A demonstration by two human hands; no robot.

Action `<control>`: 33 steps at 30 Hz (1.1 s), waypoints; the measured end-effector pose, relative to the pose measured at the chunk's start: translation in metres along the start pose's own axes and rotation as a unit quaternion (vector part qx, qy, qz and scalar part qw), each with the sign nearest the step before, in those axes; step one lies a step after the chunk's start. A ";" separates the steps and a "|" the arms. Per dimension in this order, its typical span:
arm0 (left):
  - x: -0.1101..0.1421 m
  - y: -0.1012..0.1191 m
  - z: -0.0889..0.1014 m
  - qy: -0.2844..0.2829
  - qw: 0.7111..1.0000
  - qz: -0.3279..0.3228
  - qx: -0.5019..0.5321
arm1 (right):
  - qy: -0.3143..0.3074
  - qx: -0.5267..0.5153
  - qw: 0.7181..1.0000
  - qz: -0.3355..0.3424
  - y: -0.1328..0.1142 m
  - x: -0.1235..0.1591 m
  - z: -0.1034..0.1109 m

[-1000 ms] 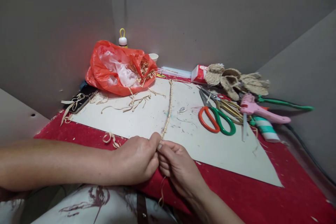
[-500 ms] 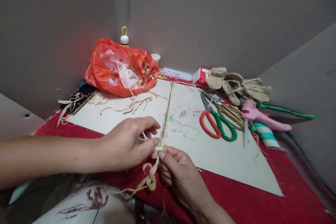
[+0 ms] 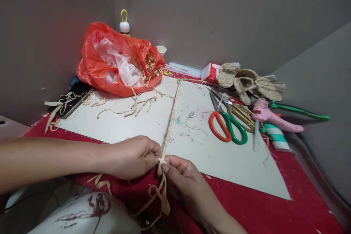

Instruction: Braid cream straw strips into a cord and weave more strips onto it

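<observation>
A thin straw-coloured raffia braid [image 3: 170,124] runs taut from the far edge of the white board to its lower end between my hands. My left hand [image 3: 137,156] is closed, with thumb and index finger pinching a pale strand at the left of the braid's end. From the right, my right hand [image 3: 185,179] pinches the same end between thumb and forefinger. Loose raffia strands [image 3: 163,199] hang below the pinch over the table's front edge. What lies inside the curled fingers is hidden.
The white board [image 3: 219,164] lies on red cloth [image 3: 304,204]. A red plastic bag [image 3: 95,75] of raffia stands back left, near a phone [image 3: 75,98]. Scissors [image 3: 238,131], a pink glue gun [image 3: 271,117], a striped roll [image 3: 276,137] and woven pieces [image 3: 241,78] crowd the right.
My left hand has moved down and closed its fingers at the braid's end, having been open above it. My right hand keeps its pinch. The view has shifted slightly.
</observation>
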State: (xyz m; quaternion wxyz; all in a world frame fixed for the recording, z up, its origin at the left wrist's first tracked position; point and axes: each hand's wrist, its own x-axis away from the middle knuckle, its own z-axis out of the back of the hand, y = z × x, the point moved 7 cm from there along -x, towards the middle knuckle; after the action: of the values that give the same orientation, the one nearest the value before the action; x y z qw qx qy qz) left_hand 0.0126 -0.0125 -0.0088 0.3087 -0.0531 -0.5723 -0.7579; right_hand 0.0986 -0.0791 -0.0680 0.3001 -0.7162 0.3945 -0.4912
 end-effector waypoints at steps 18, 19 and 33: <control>-0.016 -0.016 -0.007 -0.058 0.990 0.038 0.120 | 0.107 0.289 0.947 0.086 -0.018 0.005 -0.001; -0.015 -0.015 -0.006 -0.049 0.991 0.037 0.116 | 0.111 0.299 0.944 0.087 -0.019 0.005 -0.001; -0.012 -0.017 -0.012 0.006 0.991 0.038 0.128 | 0.139 0.282 0.942 0.120 -0.033 0.024 -0.003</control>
State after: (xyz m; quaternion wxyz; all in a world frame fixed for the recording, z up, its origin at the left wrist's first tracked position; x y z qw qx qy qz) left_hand 0.0165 -0.0155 -0.0326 0.3445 -0.0305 -0.6602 -0.6667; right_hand 0.1100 -0.0833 -0.0289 0.4888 -0.4740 0.3607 -0.6374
